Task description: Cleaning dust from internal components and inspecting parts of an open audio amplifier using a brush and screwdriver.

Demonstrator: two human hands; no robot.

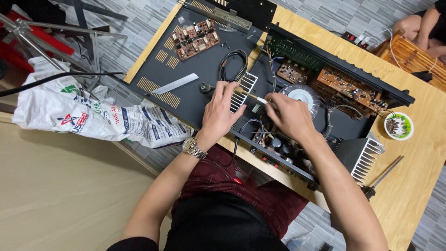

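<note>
Right hand [290,114] grips brush [251,96], handle pointing upper-left toward left hand [220,111]

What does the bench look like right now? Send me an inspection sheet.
Surface: wooden table, largely covered.
Job's things: open black amplifier case with brown circuit boards; thin brush.
Clutter: black cover panel bearing a loose circuit board and a metal strip; small bowl; screwdriver.
Hands: left hand on the finned heat sink; right hand grips the brush.
Cables: coiled black cord.
Surroundings: printed sack, tripod, another person's legs.
</note>
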